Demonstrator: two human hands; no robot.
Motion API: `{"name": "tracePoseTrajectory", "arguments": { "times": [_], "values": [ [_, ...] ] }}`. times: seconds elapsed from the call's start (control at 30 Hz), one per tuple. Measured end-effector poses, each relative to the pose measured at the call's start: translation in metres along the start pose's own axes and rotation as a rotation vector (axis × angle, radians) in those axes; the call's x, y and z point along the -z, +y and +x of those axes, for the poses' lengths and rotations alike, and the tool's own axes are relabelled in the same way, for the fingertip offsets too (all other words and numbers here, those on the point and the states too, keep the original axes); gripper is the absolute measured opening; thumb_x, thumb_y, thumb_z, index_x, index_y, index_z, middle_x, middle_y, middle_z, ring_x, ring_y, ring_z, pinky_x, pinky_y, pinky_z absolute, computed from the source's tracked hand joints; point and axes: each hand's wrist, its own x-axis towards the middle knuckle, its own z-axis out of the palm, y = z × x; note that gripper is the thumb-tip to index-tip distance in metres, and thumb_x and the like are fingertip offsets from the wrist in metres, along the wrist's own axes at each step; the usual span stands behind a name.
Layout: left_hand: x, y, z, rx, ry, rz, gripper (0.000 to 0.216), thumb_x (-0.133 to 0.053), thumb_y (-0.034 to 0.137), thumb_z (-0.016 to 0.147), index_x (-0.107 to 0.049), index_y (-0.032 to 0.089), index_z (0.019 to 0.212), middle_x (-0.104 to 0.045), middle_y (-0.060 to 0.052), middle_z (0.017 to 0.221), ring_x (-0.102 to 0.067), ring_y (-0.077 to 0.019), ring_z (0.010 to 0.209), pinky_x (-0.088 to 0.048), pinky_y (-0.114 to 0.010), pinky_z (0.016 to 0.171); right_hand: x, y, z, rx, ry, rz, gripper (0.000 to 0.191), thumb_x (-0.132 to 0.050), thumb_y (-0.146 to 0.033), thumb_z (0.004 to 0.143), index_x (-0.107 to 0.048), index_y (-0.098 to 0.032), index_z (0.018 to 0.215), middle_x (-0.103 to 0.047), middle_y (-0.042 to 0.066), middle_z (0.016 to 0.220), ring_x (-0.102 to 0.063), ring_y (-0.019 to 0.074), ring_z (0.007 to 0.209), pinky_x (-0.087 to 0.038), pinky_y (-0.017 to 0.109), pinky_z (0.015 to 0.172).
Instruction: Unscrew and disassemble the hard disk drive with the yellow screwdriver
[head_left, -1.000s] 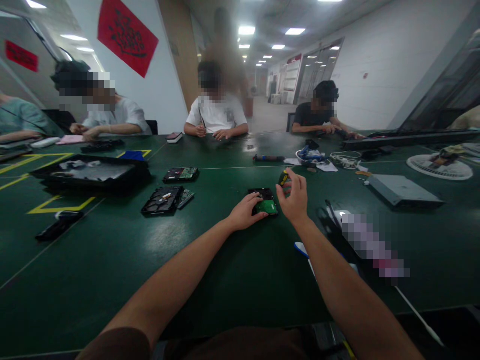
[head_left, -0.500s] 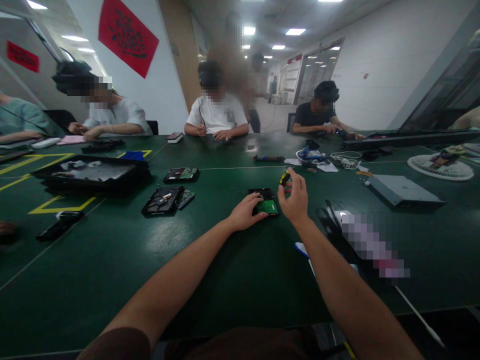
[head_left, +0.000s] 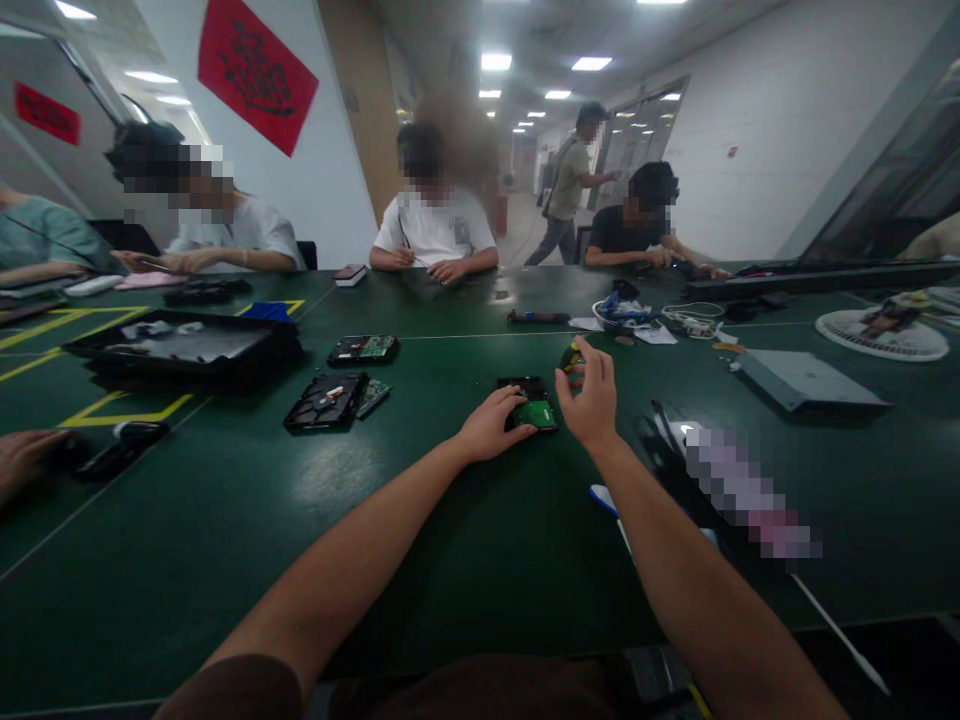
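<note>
A hard drive (head_left: 535, 414) with a green circuit board lies on the table before me. My left hand (head_left: 495, 424) holds it from the left, with fingers across its top and the thumb along the near edge. My right hand (head_left: 589, 396) is raised just right of the drive, its fingers closed around a screwdriver (head_left: 571, 356) with a yellow and black handle. Most of that handle sits behind my fingers, and I cannot make out its tip.
Left of the drive are another drive (head_left: 363, 349), a black casing (head_left: 324, 402) and a loose circuit board (head_left: 373, 397). Farther left stands a black tray (head_left: 187, 365). On the right lie a grey metal box (head_left: 810, 380) and a white fan grille (head_left: 879, 334). Several people sit around the table.
The screwdriver handle has turned in my right fingers, showing less yellow. My left hand stays on the drive. Another person's hand has come in at the left; someone walks behind the table.
</note>
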Motion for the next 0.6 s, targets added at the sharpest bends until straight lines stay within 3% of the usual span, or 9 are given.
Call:
{"name": "tracePoseTrajectory", "arguments": {
  "times": [0.27, 0.43, 0.6],
  "values": [
    [-0.0009, -0.0009, -0.0003, 0.003, 0.009, -0.005, 0.066, -0.067, 0.057, 0.092, -0.057, 0.016, 0.143, -0.046, -0.017, 0.159, -0.038, -0.0311, 0.152, -0.033, -0.047, 0.126, -0.0001, -0.0002, 0.0002, 0.007, -0.008, 0.019, 0.068, -0.055, -0.023, 0.096, -0.034, -0.031, 0.161, -0.050, 0.015, 0.137, -0.068, 0.0244, 0.099, -0.067, 0.044, 0.078],
    [-0.0014, -0.0022, 0.0002, 0.008, 0.003, -0.004, 0.064, -0.068, 0.056, 0.092, -0.056, 0.019, 0.144, -0.045, -0.015, 0.160, -0.038, -0.0312, 0.153, -0.033, -0.050, 0.126, 0.0011, -0.0023, 0.0006, 0.006, 0.006, 0.015, 0.062, -0.059, -0.025, 0.095, -0.043, -0.027, 0.154, -0.051, 0.015, 0.134, -0.068, 0.0201, 0.088, -0.066, 0.041, 0.073],
    [-0.0001, -0.0008, -0.0004, 0.009, 0.005, -0.015, 0.065, -0.067, 0.058, 0.093, -0.057, 0.018, 0.143, -0.046, -0.016, 0.160, -0.038, -0.0315, 0.153, -0.033, -0.050, 0.126, 0.0009, -0.0030, 0.0002, -0.002, -0.003, 0.022, 0.066, -0.056, -0.022, 0.096, -0.037, -0.028, 0.159, -0.051, 0.016, 0.137, -0.068, 0.0238, 0.098, -0.066, 0.045, 0.081]
  ]
}}
